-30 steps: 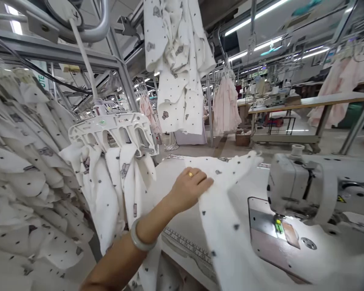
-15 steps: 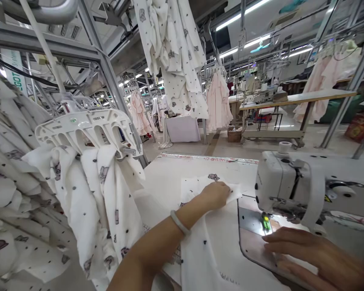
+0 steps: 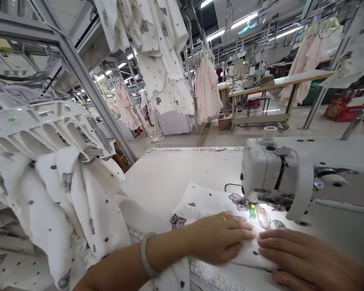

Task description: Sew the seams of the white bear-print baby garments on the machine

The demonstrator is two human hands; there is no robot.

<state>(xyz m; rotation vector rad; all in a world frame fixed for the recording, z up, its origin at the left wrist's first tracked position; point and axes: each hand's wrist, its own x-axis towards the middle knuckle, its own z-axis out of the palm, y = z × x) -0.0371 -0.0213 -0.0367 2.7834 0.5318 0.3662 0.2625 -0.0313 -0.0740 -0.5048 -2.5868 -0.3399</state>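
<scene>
A white fabric piece [image 3: 206, 202] printed with dark dots and small pinkish-grey animals lies on the sewing table, its right part at the needle area of a white sewing machine [image 3: 267, 173]. My left hand [image 3: 220, 236], wearing a ring, rests on the fabric just left of the lit presser foot; its fingers lie fairly flat and point right. A pale bangle [image 3: 147, 254] circles that wrist. Close to the left fingertips, my right hand [image 3: 303, 254] lies with fingers stretched out at the fabric's right edge. Its lower fingers are partly blurred.
Left of the table, a white hanger clamp [image 3: 45, 125] carries printed garment pieces [image 3: 57, 194]. More printed cloth [image 3: 157, 60] hangs above the table's far side. A metal post [image 3: 91, 93] stands behind the clamp. Ruler markings [image 3: 215, 279] show along the table's near part.
My left hand has moved right and nearer, bringing the fabric to the needle area, and its pinch has loosened to a flat rest. My right hand stays beside the machine. The view has shifted right.
</scene>
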